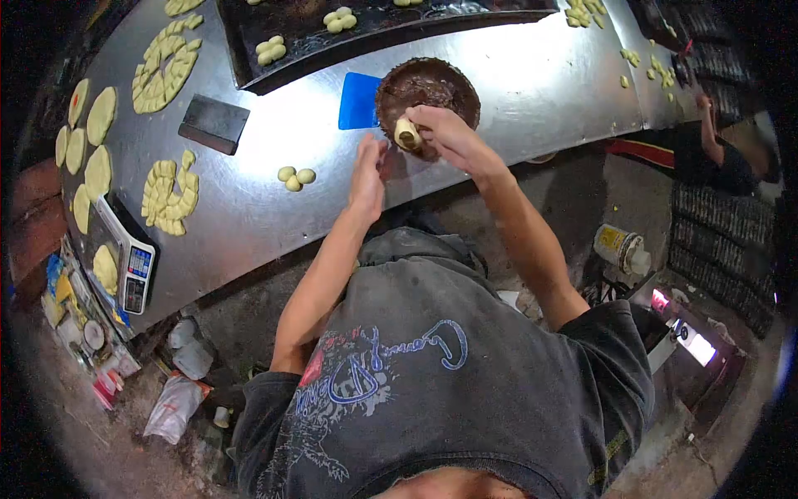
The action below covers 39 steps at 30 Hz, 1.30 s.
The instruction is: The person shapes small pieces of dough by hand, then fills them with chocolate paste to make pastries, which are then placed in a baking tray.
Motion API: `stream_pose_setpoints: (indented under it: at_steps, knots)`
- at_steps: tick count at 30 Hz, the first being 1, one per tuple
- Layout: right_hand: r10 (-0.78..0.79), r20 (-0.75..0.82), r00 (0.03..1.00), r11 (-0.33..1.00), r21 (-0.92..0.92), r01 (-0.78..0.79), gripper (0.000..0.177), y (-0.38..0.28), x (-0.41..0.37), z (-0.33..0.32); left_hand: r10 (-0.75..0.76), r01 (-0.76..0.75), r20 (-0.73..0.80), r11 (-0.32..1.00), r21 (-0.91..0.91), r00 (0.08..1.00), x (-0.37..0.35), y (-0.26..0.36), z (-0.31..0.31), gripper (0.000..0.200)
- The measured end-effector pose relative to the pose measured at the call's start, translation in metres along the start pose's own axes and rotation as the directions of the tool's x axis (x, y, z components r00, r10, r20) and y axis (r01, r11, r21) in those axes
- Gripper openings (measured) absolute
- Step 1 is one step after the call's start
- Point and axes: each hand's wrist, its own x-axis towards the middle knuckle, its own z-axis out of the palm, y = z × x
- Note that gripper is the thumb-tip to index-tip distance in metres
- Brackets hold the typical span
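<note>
My right hand [453, 137] pinches a pale yellow piece of dough [407, 131] with a dark brown middle at its near end. It is held over the front edge of a round bowl [470, 87] of thick brown paste [420, 83]. My left hand [366, 176] is raised beside the bowl, fingers apart and nothing visible in them. Just beyond it, a flat blue scraper [358, 101] lies against the bowl's left side. A small cluster of dough balls [294, 178] rests on the metal table [258, 204], left of my left hand.
A dark tray [357, 46] with dough clusters stands at the back. Leftward are a dark block [214, 123], cut dough pieces [169, 71], flat dough rounds [101, 116] and a digital scale [135, 270]. Another person [719, 154] is at the right, near stacked dark racks [723, 237].
</note>
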Motion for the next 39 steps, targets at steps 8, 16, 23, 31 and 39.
stream_pose_setpoints:
  at_steps: [8, 16, 23, 31, 39]
  knots:
    - [-0.105, 0.179, 0.978, 0.926, 0.376, 0.031, 0.027, 0.0, -0.021, 0.106, 0.296, -0.296, -0.039, 0.955, -0.016, 0.955, -0.068, 0.078, -0.048, 0.04]
    - [-0.194, 0.176, 0.965, 0.912, 0.395, 0.111, 0.03, -0.014, -0.024, 0.21, 0.35, -0.403, -0.211, 0.853, -0.333, 0.913, -0.126, 0.114, -0.109, 0.035]
    - [-0.516, 0.124, 0.847, 0.808, -0.256, 0.53, 0.023, -0.013, -0.04, 0.264, 0.538, -0.544, -0.082, 0.835, -0.08, 0.839, -0.156, 0.13, -0.136, 0.041]
    - [-0.348, 0.203, 0.915, 0.926, -0.078, 0.369, 0.026, -0.017, -0.041, 0.263, 0.71, -0.678, 0.152, 0.554, 0.483, 0.688, -0.166, 0.146, -0.166, 0.039]
    - [-0.591, 0.124, 0.797, 0.789, -0.122, 0.603, 0.015, 0.007, -0.055, 0.278, 0.765, -0.653, -0.048, 0.58, 0.487, 0.643, -0.16, 0.137, -0.141, 0.042]
